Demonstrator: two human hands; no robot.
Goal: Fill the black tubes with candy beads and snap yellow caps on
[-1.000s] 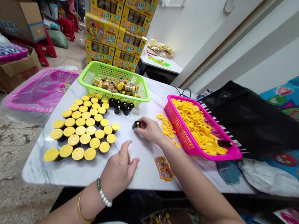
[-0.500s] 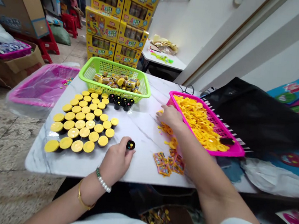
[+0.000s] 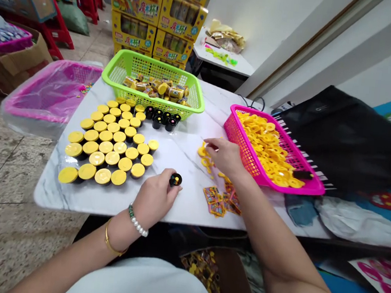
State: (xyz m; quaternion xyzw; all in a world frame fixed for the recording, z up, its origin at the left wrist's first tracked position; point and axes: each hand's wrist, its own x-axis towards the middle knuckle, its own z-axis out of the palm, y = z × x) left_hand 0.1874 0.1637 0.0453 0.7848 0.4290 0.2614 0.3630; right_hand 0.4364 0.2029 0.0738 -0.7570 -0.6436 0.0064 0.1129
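Observation:
My left hand (image 3: 155, 197) is closed round a small black cup (image 3: 175, 180) holding coloured bits, standing near the front of the white marble table (image 3: 188, 150). My right hand (image 3: 223, 155) pinches a yellow ring lid (image 3: 203, 150) from the loose yellow ring lids (image 3: 207, 162) lying beside the pink basket (image 3: 250, 159), which is full of such lids. To the left stand several rows of black cups with yellow lids on (image 3: 112, 144). A few open black cups (image 3: 161, 117) stand in front of the green basket (image 3: 154, 74).
Small printed packets (image 3: 222, 203) lie by my right forearm. A pink tray in clear plastic (image 3: 47, 96) sits left of the table. A black bag (image 3: 343, 134) lies at the right. Yellow cartons (image 3: 156, 16) are stacked behind. A box of parts (image 3: 203, 268) stands under the table.
The black cup went from my right hand at mid-table to my left hand near the front edge. My right hand moved to the loose lids by the pink basket and pinched one.

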